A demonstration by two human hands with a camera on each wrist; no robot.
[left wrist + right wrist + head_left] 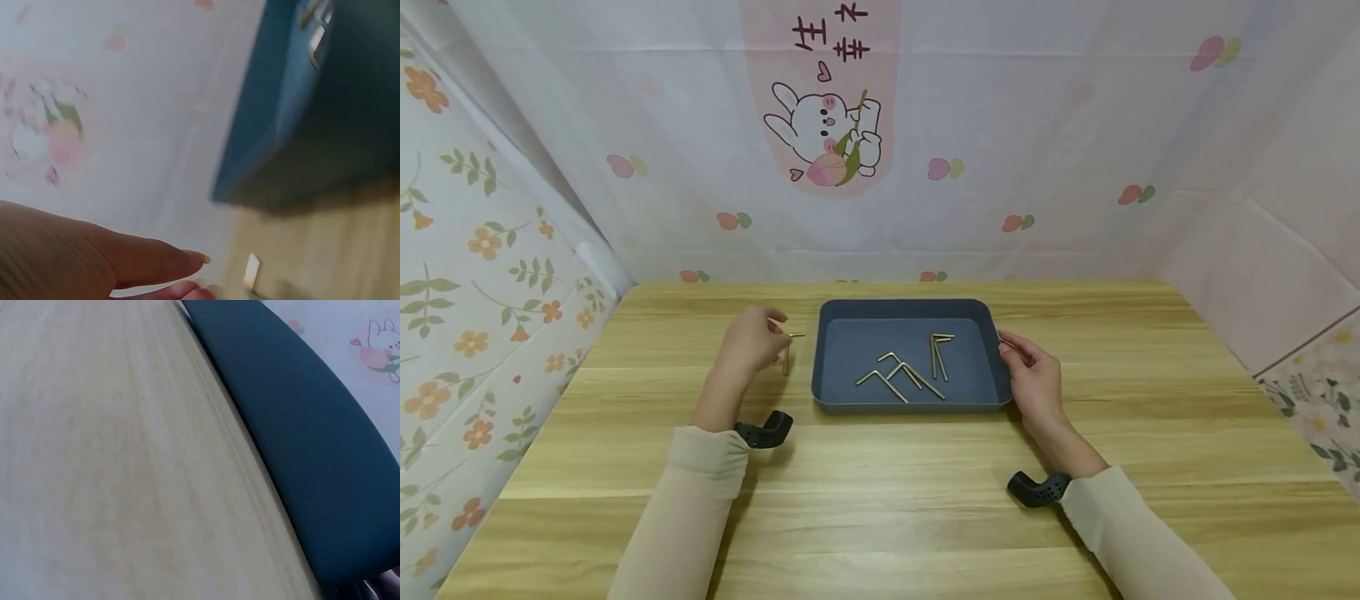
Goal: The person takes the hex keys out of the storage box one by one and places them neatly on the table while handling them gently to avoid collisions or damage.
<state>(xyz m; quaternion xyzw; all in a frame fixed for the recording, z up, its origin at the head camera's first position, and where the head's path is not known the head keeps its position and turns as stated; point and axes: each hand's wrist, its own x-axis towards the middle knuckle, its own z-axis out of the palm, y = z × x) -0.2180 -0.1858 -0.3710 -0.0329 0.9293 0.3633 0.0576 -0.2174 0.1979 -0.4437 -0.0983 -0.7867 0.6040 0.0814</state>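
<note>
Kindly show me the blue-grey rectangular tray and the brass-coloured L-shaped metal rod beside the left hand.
Blue-grey rectangular tray (861, 343): head view, on its bare floor.
Brass-coloured L-shaped metal rod (787, 362): head view, on its longer leg.

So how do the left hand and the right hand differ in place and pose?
The left hand is left of the tray, while the right hand is at its right end. The left hand's fingertips are close to a bent brass-coloured rod; the right hand grips the tray. Both are bare, with pale sleeves behind them.
</note>
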